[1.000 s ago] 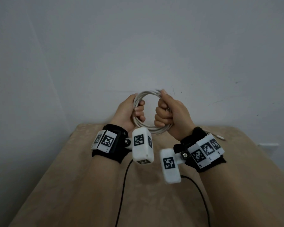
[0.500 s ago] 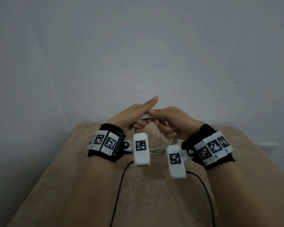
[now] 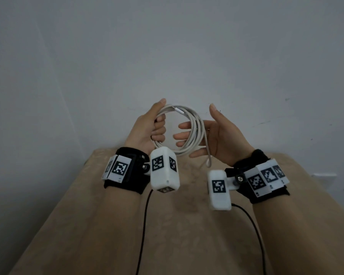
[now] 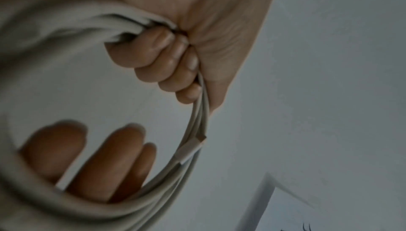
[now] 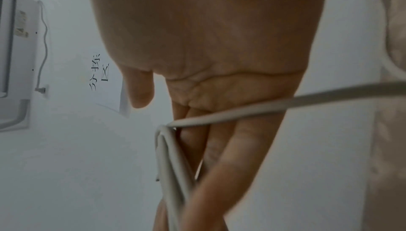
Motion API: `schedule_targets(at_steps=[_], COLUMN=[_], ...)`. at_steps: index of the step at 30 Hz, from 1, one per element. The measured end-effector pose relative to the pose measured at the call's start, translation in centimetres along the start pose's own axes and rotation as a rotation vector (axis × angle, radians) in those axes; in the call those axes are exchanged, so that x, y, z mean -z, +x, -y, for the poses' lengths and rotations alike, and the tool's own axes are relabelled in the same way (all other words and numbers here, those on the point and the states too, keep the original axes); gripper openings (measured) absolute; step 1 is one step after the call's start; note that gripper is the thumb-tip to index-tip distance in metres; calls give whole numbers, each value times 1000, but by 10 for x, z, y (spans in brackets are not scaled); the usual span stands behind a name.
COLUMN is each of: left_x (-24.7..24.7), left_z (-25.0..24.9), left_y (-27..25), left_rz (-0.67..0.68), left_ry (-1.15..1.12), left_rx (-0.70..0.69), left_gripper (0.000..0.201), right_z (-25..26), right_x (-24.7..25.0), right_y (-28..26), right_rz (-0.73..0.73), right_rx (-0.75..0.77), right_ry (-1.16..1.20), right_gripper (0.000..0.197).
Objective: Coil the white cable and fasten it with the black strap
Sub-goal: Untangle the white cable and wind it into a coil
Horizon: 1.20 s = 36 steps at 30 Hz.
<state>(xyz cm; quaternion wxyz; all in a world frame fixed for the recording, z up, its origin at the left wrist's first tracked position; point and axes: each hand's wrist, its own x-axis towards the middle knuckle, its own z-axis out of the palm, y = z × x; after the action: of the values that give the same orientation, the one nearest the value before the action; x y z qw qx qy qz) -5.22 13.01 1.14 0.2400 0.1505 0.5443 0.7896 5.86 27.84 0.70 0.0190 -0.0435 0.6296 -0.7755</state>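
We see the thin white round cable (image 3: 184,132) wound into a ring of several loops and held up in the air above the far end of the beige patterned table (image 3: 187,225), in front of the plain pale wall (image 3: 167,46). One loose end hangs down from the right side of the coil, ending in a small white plug (image 3: 208,162) just above the tabletop. A second white connector (image 4: 190,148) lies along the top of the ring among the loops.

Our left hand (image 3: 147,128) grips the left side of the coil, its fingers (image 4: 151,55) curled tightly round the bundled strands with the thumb pointing up. Our right hand (image 3: 218,135) is spread, palm facing left; its straight fingers (image 5: 222,148) reach through the ring and touch the right side of the loops without closing on them.

Both wrists carry black bands with white marker blocks (image 3: 164,171), and thin black leads (image 3: 145,225) trail from these toward us. We cannot make out the black strap in any view.
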Motion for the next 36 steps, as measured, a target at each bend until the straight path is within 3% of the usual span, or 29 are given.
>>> schedule_targets(at_steps=[8, 15, 21, 30, 36], left_x=[4, -3, -2, 0, -9], left_z=[2, 9, 4, 4, 9], left_y=[5, 12, 4, -12, -15], left_rz=[-37, 17, 120, 288, 385], left_ry=[-316, -382, -159, 398, 472], left_rx=[76, 150, 234, 229, 212], left_gripper=[54, 64, 48, 51, 49], right_z=[-9, -19, -18, -10, -13], right_x=[-11, -17, -8, 1, 1], right_y=[11, 23, 24, 11, 11], right_rz=[-102, -186, -175, 39, 71], right_rx=[136, 275, 185, -116, -225], right_ry=[-87, 194, 299, 40, -130], right_gripper=[47, 42, 43, 40, 40])
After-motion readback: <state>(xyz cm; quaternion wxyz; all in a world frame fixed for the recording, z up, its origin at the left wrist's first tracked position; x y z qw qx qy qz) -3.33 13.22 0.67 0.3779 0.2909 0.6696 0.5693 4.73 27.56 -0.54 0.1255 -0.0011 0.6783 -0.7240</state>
